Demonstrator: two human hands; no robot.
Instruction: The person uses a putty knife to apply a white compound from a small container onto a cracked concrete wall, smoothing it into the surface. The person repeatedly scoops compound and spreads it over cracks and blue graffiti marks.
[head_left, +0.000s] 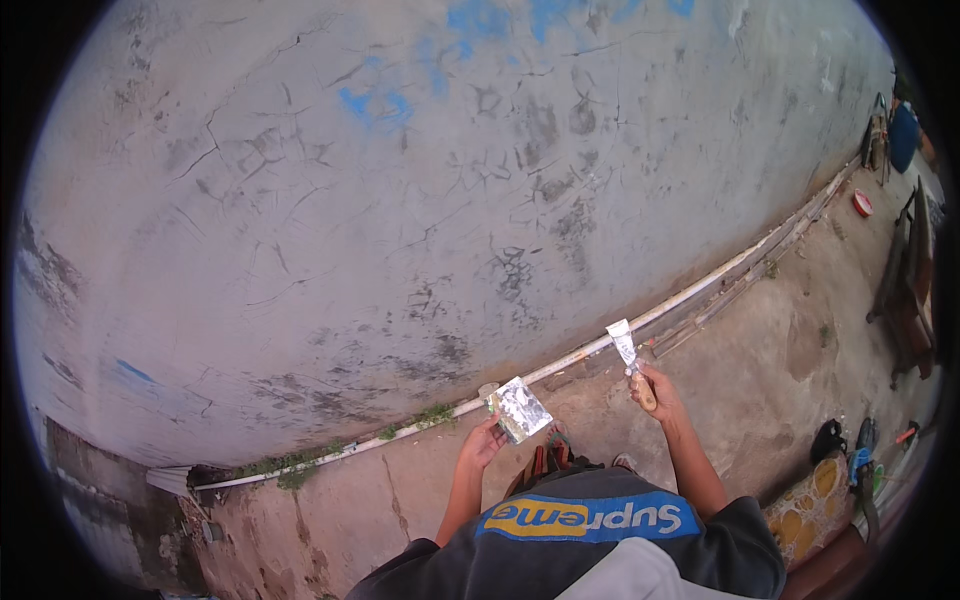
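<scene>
My left hand (483, 443) grips the edge of a small flat square board (522, 411) smeared with white paste. In my right hand (655, 393) is a putty knife (622, 342), held by its wooden handle with the white-coated blade pointing up and away from me. Both hands are in front of my body, a short way apart, and the knife does not touch the board. Beyond them rises a grey plastered wall (350, 230) with cracks, dark worn patches and a few blue paint marks. Neither tool appears to touch the wall.
A pale pipe (690, 292) runs along the wall's foot, with green weeds (290, 467) at its left. Far right are a red bowl (862, 203), a dark wooden bench (912, 285) and a blue barrel (903, 138). A yellow-patterned cloth-like surface (812, 510) lies at the lower right.
</scene>
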